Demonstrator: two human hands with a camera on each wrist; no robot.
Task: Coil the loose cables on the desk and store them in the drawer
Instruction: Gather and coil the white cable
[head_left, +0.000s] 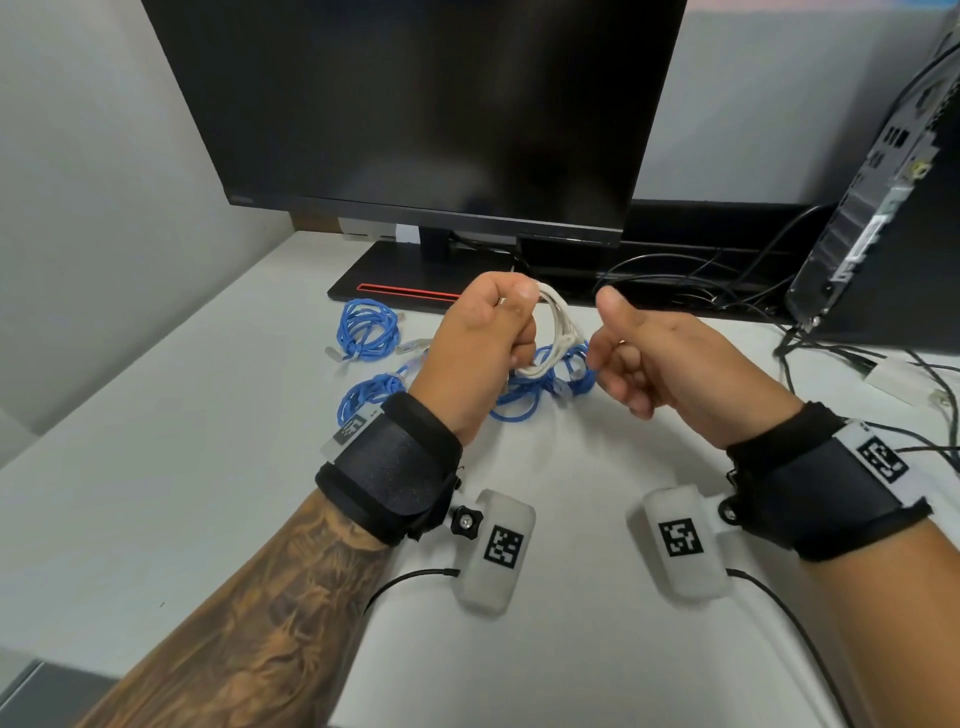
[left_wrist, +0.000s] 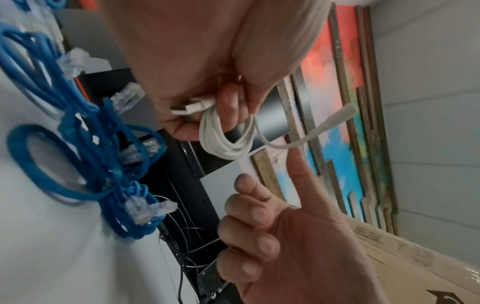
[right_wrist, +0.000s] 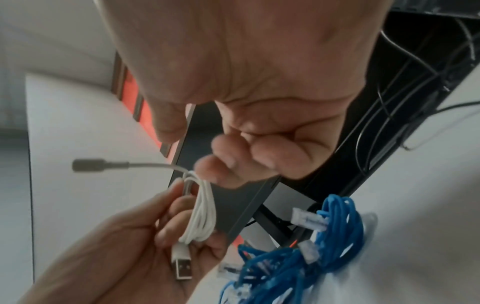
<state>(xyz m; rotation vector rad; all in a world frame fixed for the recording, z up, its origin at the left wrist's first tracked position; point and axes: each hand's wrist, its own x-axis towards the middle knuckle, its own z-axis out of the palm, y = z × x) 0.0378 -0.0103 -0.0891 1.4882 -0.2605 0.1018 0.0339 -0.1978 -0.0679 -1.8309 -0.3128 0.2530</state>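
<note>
Two hands hovered above the white bench (head_left: 156, 493), in front of a dark monitor (head_left: 415, 104) whose base stood at the back edge. Several blue network cables (head_left: 366, 327) lay on the bench just beyond and below the hands, some bundled, one still sprawled in a loose loop. No drawer showed in any view.

Between the hands hung the white cable (head_left: 558, 322), already wound into a small coil of several turns. The left hand (head_left: 483, 343) gripped it, fingers (left_wrist: 228, 102) curled round the bundle, the USB plug (right_wrist: 182, 265) lying in the palm. The coil's long axis ran roughly up and down, in line with that fist. The other end, a slim plug (left_wrist: 340, 113) on a short tail, stuck out sideways from the top of the coil toward the right.

The right hand (head_left: 670, 358) held nothing: fingers (left_wrist: 249, 216) loosely curled, thumb raised, just beside the coil and apart from it. The tail end lay above its thumb tip, though blur made the gap hard to judge.

That free tail seemed to decide the next move: the right hand was the nearer one to catch it and wrap or tuck it round the coil.
</note>
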